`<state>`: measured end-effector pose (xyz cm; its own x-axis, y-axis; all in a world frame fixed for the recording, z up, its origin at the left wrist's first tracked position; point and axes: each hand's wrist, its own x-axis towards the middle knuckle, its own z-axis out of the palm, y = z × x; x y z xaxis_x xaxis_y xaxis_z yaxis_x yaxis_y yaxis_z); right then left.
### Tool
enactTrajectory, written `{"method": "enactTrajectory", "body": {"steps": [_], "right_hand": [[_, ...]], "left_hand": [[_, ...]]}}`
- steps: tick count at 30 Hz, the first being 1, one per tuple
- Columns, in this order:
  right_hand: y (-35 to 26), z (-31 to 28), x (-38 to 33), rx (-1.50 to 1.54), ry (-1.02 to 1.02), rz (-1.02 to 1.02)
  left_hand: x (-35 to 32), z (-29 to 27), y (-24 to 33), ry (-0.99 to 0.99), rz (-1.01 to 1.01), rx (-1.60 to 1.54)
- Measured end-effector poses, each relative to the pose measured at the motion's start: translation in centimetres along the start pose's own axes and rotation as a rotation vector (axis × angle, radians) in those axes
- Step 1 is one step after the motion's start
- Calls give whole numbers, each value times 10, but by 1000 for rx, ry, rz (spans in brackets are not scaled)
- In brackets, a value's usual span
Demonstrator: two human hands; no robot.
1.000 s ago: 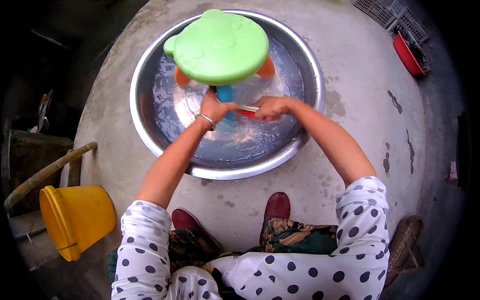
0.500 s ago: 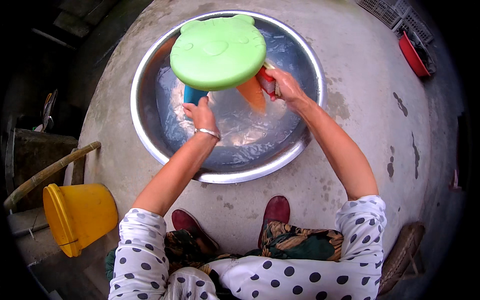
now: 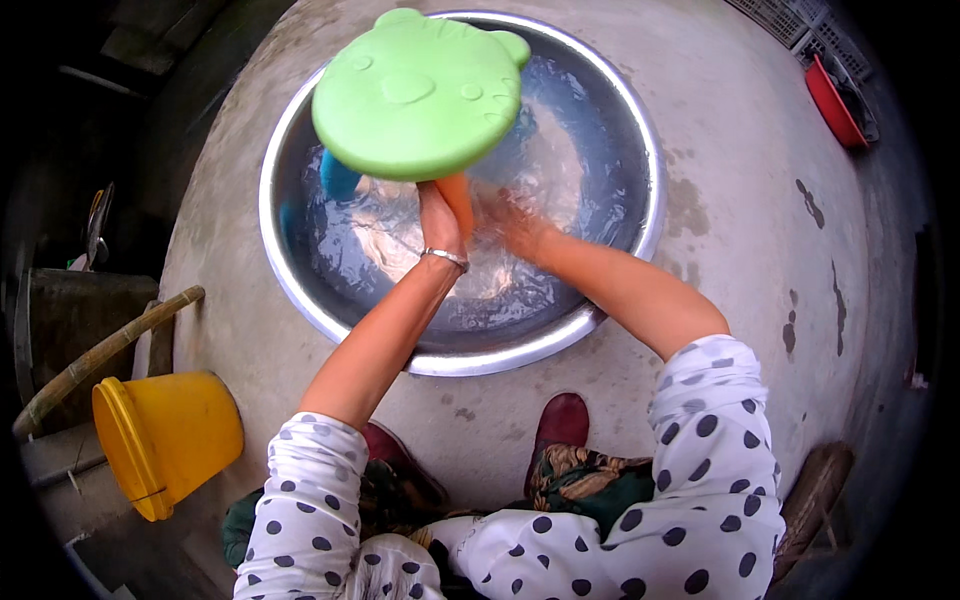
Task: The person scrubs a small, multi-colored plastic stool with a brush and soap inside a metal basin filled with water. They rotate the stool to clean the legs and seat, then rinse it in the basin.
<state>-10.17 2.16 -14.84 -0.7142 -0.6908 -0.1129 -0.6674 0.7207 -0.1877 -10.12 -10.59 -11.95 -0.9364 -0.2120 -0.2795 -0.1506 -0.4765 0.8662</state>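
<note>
A small green plastic stool (image 3: 415,105), its seat shaped like an animal's head, is held over a wide metal basin (image 3: 652,170) of water. My left hand (image 3: 438,215) grips it under the seat at the orange leg (image 3: 457,198); most of its fingers are hidden there. To the left a blue leg (image 3: 339,178) sticks down towards the water. My right hand (image 3: 515,225) is low in the basin, just right of the orange leg, at or in the water. Motion and water smear its fingers, and the red brush seen earlier does not show.
On the concrete floor (image 3: 740,300), a yellow bucket (image 3: 180,435) lies tipped at my left beside a bamboo pole (image 3: 110,355). A red basin (image 3: 835,105) and grey plastic crates (image 3: 790,25) are at the far right. My shoes (image 3: 562,425) stand close to the metal basin.
The stool has turned and shifted slightly left. My left hand has gone from near the blue leg to the orange leg. My right hand, earlier holding a red brush, has moved left and down into the basin.
</note>
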Motion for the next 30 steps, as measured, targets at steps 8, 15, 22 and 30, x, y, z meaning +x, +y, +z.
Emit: {"method": "enactTrajectory", "body": {"steps": [8,15,22,30], "right_hand": [[-24,-57,-15,1633,220,564],[-51,-13,-18,1144,293,266],[-20,0,-20,-151,-298,71],[-9,-107,-35,272,-724,495]], "left_hand": [[6,-14,1,-353,89,23],[11,-23,1,-345,89,98],[14,-46,16,-336,308,587],[47,-88,91,-176,255,1145]]}}
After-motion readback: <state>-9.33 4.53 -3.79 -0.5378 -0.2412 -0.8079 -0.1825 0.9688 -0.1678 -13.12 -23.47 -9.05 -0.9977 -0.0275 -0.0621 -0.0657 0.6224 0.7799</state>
